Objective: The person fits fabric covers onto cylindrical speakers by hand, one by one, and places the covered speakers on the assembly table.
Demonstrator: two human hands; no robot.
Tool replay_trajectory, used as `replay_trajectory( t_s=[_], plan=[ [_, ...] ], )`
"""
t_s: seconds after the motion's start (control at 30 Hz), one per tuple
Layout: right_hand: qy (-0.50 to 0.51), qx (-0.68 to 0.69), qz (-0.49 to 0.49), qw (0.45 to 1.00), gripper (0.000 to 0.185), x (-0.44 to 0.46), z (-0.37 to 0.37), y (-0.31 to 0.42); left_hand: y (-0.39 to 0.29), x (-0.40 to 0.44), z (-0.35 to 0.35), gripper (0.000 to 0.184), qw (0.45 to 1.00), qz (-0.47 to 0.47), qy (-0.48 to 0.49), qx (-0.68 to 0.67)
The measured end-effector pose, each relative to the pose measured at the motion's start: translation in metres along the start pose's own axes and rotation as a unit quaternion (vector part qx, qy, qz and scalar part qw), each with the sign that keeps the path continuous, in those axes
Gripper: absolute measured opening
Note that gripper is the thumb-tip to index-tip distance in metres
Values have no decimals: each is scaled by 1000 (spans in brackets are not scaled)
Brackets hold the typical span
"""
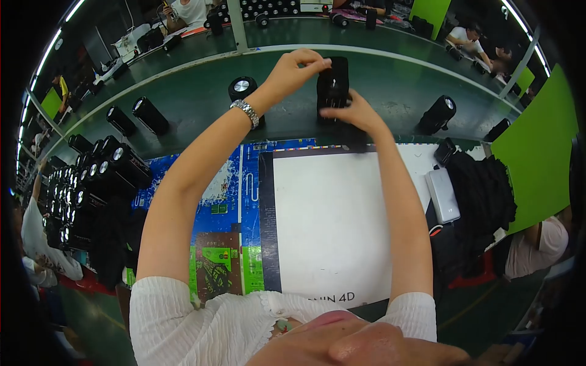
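Observation:
A black cylindrical speaker point(333, 85) is held upright over the green bench, beyond the far edge of the white sheet. My left hand point(299, 68) has its fingertips closed at the speaker's upper left edge. Lower down, my right hand point(357, 113) grips the speaker from the right, with one digit across its front. Motion blurs the right hand slightly. Another black speaker point(242, 86) with a silver round end stands behind my left wrist, partly hidden by it.
Many black speakers point(101, 165) are massed at left. Two speakers point(150, 116) stand nearer, and one point(437, 114) is at right. A white sheet point(332, 226) covers the near bench. At right lie a white power-bank-like box point(442, 195) and black cloth point(482, 192). Other people work around.

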State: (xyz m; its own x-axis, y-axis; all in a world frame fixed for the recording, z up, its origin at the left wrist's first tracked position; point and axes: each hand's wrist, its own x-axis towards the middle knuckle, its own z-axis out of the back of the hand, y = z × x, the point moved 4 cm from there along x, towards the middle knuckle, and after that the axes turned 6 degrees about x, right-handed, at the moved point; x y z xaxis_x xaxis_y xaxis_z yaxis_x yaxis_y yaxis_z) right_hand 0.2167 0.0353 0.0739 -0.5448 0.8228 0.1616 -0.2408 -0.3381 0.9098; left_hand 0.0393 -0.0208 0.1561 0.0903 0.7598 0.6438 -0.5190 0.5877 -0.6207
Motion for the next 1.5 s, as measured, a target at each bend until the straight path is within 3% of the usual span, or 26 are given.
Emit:
replay_trajectory(
  t_s=[0.07, 0.1, 0.2, 0.27, 0.33, 0.4, 0.5, 0.6, 0.63, 0.73, 0.83, 0.87, 0.9, 0.93, 1.0, 1.13, 1.2, 1.27, 1.3, 1.33, 1.4, 1.47, 1.5],
  plan=[
    [150, -62, -28, 986, 83, -3, 27, -8, 2, 0, 4, 31, 990, 109, -49, -71],
    [141, -128, -22, 982, 60, 2, 48, -24, 8, 1, 2, 34, 979, 146, -79, -114],
    [-148, 49, -30, 987, 39, 40, 95, -66, 54, 8, -28, 44, 908, 236, -152, -312],
    [-255, 145, 33, 956, 33, 44, 77, -26, 74, 13, -62, 46, 822, 298, -184, -450],
    [-318, 196, 45, 926, 39, 59, 51, -12, 91, 16, -110, 49, 784, 317, -130, -518],
    [-276, 277, -53, 919, 40, 73, 29, -23, 46, 5, -112, 51, 900, 282, -175, -283],
    [-246, 352, -52, 902, 37, 55, 13, -21, 50, -14, -114, 57, 895, 240, -206, -316],
    [-306, 295, 64, 903, 34, 48, 10, -43, 54, -19, -120, 63, 897, 241, -201, -312],
    [-303, 387, 76, 868, 32, 46, 11, -49, 59, -17, -126, 66, 899, 243, -202, -303],
    [-308, 463, 82, 827, 29, 37, 7, -75, 71, -23, -141, 69, 888, 253, -220, -315],
    [-401, 102, 105, 904, 27, 57, 15, -116, 81, -24, -151, 68, 850, 250, -263, -382],
    [-405, 11, 41, 913, 26, 52, 20, -117, 84, -26, -153, 67, 831, 249, -282, -409],
    [-411, -81, 31, 908, 26, 43, 20, -111, 88, -27, -151, 66, 894, 243, -272, -259],
    [-413, -172, 29, 894, 26, 39, 22, -106, 99, -23, -157, 64, 909, 255, -249, -214],
    [-430, -200, 25, 880, 26, 32, 24, -99, 110, -17, -162, 64, 910, 271, -289, -121],
    [-456, -231, 12, 860, 33, 37, 35, -116, 123, -15, -176, 55, 930, 253, -246, -103],
    [-495, -133, -1, 859, 50, 26, 35, -101, 138, -12, -188, 54, 914, 256, -248, -192],
    [-500, -39, -13, 865, 51, 13, 39, -77, 110, -22, -176, 62, 894, 373, -154, -196],
    [-515, -28, -21, 856, 49, 12, 47, -74, 101, -25, -170, 63, 897, 387, -120, -177],
    [-559, -47, 19, 828, 48, 5, 56, -60, 101, -26, -165, 62, 924, 325, -155, -127],
    [-622, -31, 59, 780, 49, -5, 84, -36, 85, -35, -143, 56, 909, 339, -130, -203],
    [-654, 90, 144, 737, 44, -21, 105, 4, 63, -45, -108, 57, 918, 315, -150, -187],
    [-586, 218, 158, 764, 40, -25, 108, 27, 46, -49, -89, 56, 926, 291, -136, -199]
  ],
)
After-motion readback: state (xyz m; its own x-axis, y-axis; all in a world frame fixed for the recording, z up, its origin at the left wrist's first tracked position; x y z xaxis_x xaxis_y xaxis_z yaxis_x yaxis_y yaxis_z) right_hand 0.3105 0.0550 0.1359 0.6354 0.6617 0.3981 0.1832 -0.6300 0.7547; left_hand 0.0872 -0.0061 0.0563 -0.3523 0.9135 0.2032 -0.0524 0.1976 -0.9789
